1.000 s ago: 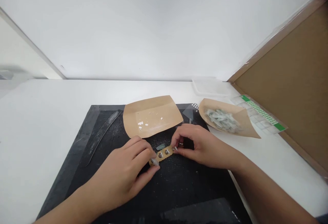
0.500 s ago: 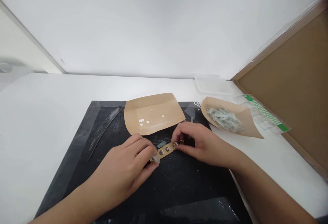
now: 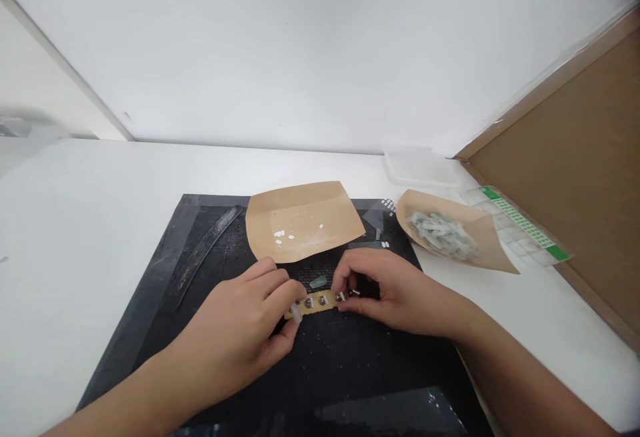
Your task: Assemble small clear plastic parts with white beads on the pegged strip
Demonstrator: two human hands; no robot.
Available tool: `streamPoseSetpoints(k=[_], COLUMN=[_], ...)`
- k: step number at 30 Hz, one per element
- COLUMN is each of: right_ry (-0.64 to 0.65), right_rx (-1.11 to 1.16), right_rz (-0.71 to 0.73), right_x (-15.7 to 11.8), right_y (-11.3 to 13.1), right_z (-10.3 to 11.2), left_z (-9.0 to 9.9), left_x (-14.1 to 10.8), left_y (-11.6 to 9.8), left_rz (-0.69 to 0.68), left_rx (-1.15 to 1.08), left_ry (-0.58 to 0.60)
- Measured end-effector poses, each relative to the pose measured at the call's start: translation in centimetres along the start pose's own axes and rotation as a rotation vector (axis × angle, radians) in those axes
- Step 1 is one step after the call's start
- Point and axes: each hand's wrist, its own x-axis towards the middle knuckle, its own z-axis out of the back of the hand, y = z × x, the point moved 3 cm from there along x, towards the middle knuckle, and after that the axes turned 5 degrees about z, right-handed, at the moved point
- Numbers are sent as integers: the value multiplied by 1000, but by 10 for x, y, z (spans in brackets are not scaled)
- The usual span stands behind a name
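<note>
A narrow tan strip [image 3: 316, 304] with several small round metal studs lies across the black mat, between my two hands. My left hand [image 3: 250, 320] is closed on its left end, thumb and fingertips pinching. Under those fingertips a pale translucent false nail tip [image 3: 296, 313] sits crosswise at the strip's end. At the right end, my right hand [image 3: 387, 290] pinches the strip, its thumb below and fingers above; small metal bits show between them. Just beyond the strip lies a greenish translucent nail tip [image 3: 319, 281]. My fingers hide both ends of the strip.
Behind my hands is a brown paper tray [image 3: 305, 217] with small white pieces. Another paper tray [image 3: 493, 250] at right holds many translucent nail tips. A dark curved nail file [image 3: 205, 257] lies left on the black mat [image 3: 350, 377]. A green-marked clear sheet [image 3: 525, 223] is far right.
The strip has turned to lie more level, its right end coming nearer to me. My right hand has lowered slightly; my left hand has shifted a little left. Both keep their pinch.
</note>
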Motion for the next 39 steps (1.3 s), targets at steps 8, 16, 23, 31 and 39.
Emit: streamPoseSetpoints(k=[8, 16, 23, 31, 39], right_ry=[-119, -79, -137, -164, -427], right_rx=[42, -219, -405, -288, -190], right_rz=[15, 114, 55, 71, 18], right_x=[-2, 9, 8, -5, -6], right_y=[-4, -11, -7, 10, 3], right_z=[14, -22, -25, 4, 10], left_z=[4, 6, 13, 28, 51], left_x=[-1, 1, 1, 5, -5], left_y=[0, 2, 0, 2, 65], left_rz=[-27, -31, -54, -70, 538], left_rx=[5, -6, -105, -49, 757], left_ry=[80, 119, 79, -320, -384])
